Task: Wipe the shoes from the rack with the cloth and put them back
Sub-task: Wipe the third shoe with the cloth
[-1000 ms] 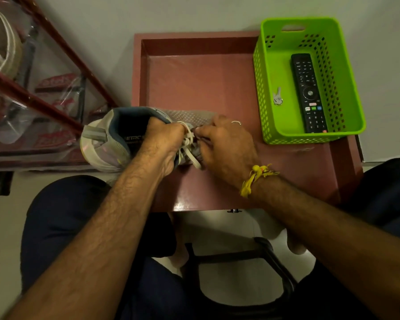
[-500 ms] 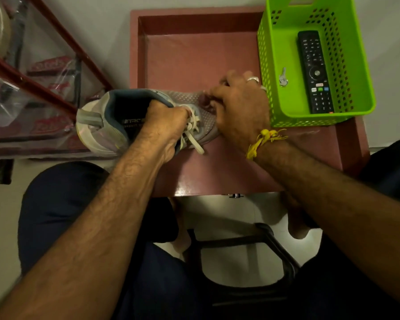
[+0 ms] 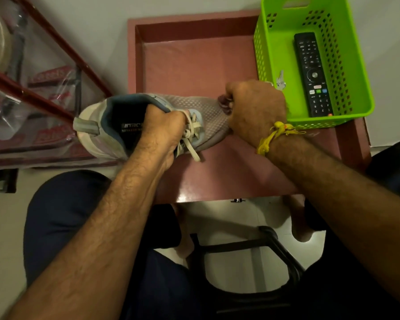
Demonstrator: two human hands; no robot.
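I see the left hand (image 3: 164,129) gripping the shoe (image 3: 148,125) at its tongue on the table (image 3: 194,65); right hand (image 3: 255,112) fingers (image 3: 231,88) pinch the cloth (image 3: 224,103) (mostly hidden) against the toe.

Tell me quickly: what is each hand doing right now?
Left hand: grips the shoe at the tongue and laces.
Right hand: pinches a cloth against the toe.
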